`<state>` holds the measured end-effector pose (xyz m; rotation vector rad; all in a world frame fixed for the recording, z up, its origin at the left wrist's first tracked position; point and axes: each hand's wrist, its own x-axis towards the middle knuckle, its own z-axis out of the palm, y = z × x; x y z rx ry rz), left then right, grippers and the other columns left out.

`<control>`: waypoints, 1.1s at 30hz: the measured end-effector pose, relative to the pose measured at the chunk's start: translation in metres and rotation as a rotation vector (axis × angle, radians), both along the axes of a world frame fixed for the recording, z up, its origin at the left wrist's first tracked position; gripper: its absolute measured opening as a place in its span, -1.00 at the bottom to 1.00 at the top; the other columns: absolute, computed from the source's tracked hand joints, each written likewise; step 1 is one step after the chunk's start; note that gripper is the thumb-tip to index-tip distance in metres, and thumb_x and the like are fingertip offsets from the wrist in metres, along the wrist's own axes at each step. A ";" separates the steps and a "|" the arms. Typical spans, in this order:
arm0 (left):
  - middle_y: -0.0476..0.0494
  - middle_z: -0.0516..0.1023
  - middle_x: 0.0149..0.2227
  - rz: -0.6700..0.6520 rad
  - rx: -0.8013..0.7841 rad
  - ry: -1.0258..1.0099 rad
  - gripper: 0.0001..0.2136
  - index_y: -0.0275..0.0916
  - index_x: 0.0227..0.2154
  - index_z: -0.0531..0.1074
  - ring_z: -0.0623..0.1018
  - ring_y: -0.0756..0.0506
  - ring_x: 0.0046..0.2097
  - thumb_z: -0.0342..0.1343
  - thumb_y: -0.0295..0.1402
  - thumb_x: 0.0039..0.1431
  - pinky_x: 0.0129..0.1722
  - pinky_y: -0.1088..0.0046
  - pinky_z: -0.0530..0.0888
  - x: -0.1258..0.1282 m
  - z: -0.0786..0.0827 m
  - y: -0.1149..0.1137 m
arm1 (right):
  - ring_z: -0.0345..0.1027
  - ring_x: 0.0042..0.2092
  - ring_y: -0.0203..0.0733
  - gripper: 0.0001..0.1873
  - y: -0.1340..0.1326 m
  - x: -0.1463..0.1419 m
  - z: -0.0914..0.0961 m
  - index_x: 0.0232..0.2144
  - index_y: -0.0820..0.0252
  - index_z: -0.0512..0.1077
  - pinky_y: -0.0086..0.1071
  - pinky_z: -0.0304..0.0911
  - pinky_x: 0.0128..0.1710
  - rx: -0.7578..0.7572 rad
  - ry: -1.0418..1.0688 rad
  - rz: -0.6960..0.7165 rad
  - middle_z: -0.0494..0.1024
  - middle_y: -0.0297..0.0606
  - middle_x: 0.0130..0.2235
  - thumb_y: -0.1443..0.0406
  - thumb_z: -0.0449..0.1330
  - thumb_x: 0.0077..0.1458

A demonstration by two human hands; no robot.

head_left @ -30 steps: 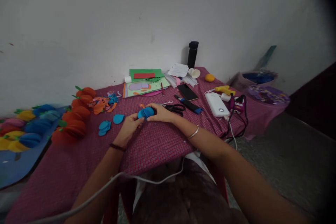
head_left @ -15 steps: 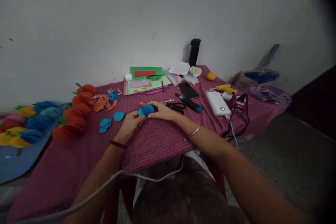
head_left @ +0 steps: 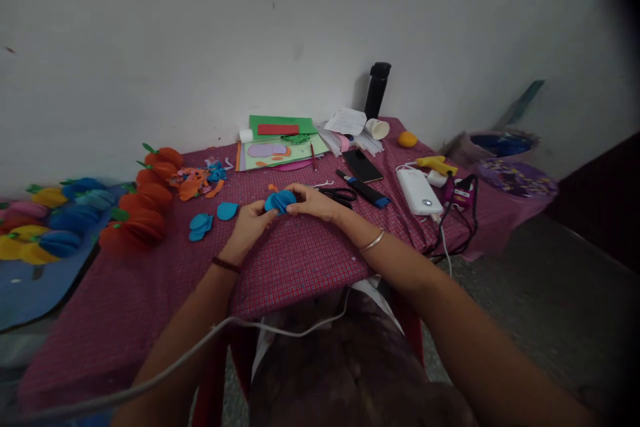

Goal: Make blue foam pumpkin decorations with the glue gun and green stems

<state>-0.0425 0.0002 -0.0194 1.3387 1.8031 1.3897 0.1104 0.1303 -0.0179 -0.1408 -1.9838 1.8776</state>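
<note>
Both hands meet over the middle of a table covered in a red checked cloth. My left hand and my right hand pinch a stack of folded blue paper discs from either side, fingers closed on it. To the left of my left hand lie loose blue paper discs and one more blue disc on the cloth. Black scissors rest just right of my right hand.
Orange paper pumpkins and blue and yellow ones line the left side. Coloured paper sheets, a black bottle, a phone, a white power bank and a glue gun lie at the back and right. A white cable hangs at the near edge.
My hands have kept their hold on the blue paper stack and squeezed it a little tighter. The view has drifted slightly, nothing else on the table has moved.
</note>
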 end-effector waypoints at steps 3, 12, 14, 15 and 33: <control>0.08 0.26 -0.60 0.027 0.057 0.108 -0.78 -0.24 -0.62 0.31 0.24 0.04 -0.51 0.16 -0.24 -0.06 -0.50 0.50 0.19 0.002 -0.001 0.000 | 0.26 -0.33 -0.31 -0.58 0.000 0.000 -0.001 -0.19 0.22 0.28 -0.41 0.22 -0.31 -0.006 -0.007 -0.004 0.37 -0.39 -0.34 0.24 0.31 -0.09; 0.06 0.24 -0.59 0.088 0.110 0.372 -0.83 -0.21 -0.62 0.26 0.25 0.01 -0.50 0.07 -0.34 0.01 -0.49 0.47 0.15 0.007 -0.008 -0.001 | 0.25 -0.28 -0.26 -0.68 -0.004 -0.008 -0.012 -0.18 0.23 0.31 -0.39 0.17 -0.23 0.491 -0.043 -0.279 0.38 -0.36 -0.29 0.37 0.14 -0.07; 0.06 0.26 -0.59 0.067 0.110 0.425 -0.83 -0.21 -0.62 0.26 0.25 0.01 -0.50 0.07 -0.37 0.01 -0.48 0.46 0.15 0.010 -0.006 -0.003 | 0.25 -0.29 -0.27 -0.71 -0.005 -0.010 -0.013 -0.21 0.21 0.32 -0.41 0.17 -0.24 0.492 -0.028 -0.309 0.39 -0.37 -0.30 0.38 0.12 -0.07; 0.06 0.26 -0.58 0.050 0.109 0.449 -0.84 -0.21 -0.62 0.26 0.26 0.01 -0.49 0.07 -0.38 0.01 -0.47 0.46 0.15 0.011 -0.006 -0.003 | 0.24 -0.31 -0.28 -0.75 -0.005 -0.010 -0.013 -0.25 0.21 0.33 -0.42 0.16 -0.26 0.484 -0.020 -0.316 0.39 -0.38 -0.32 0.39 0.11 -0.07; 0.00 0.42 -0.49 0.014 0.042 0.430 -0.94 -0.21 -0.45 0.40 0.41 -0.04 -0.41 0.05 -0.44 -0.04 -0.41 0.47 0.31 -0.006 -0.018 0.003 | 0.22 -0.34 -0.28 -0.94 -0.005 -0.007 -0.007 -0.44 0.21 0.33 -0.44 0.15 -0.28 0.529 -0.059 -0.195 0.35 -0.42 -0.44 0.44 0.11 -0.02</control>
